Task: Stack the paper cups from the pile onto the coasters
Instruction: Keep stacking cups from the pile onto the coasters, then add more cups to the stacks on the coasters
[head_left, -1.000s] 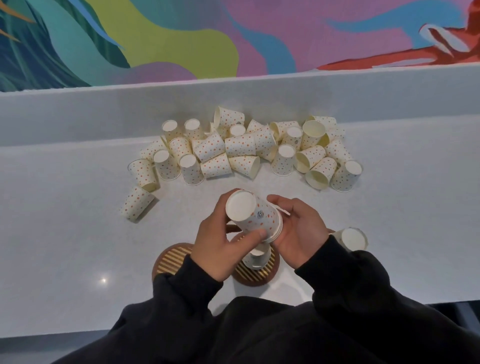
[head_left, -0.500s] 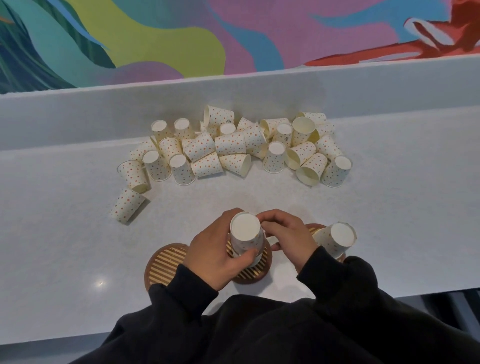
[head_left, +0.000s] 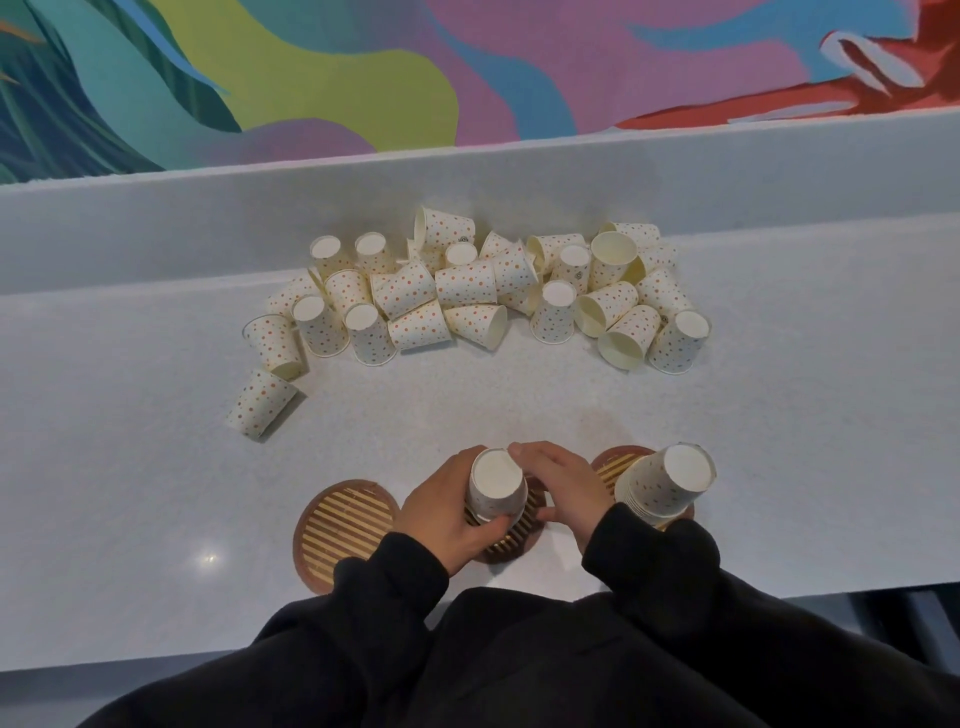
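The upside-down cup stack (head_left: 497, 483), tilted a second ago, now stands on the middle coaster (head_left: 532, 512), clasped by the left hand (head_left: 447, 512) and right hand (head_left: 563, 486), which should press it straight down.

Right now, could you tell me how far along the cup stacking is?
Early on. The right coaster already carries a stack of upside-down cups. Both hands, left hand and right hand, hold an inverted cup stack on the middle coaster. The left coaster is bare, and the pile remains large.
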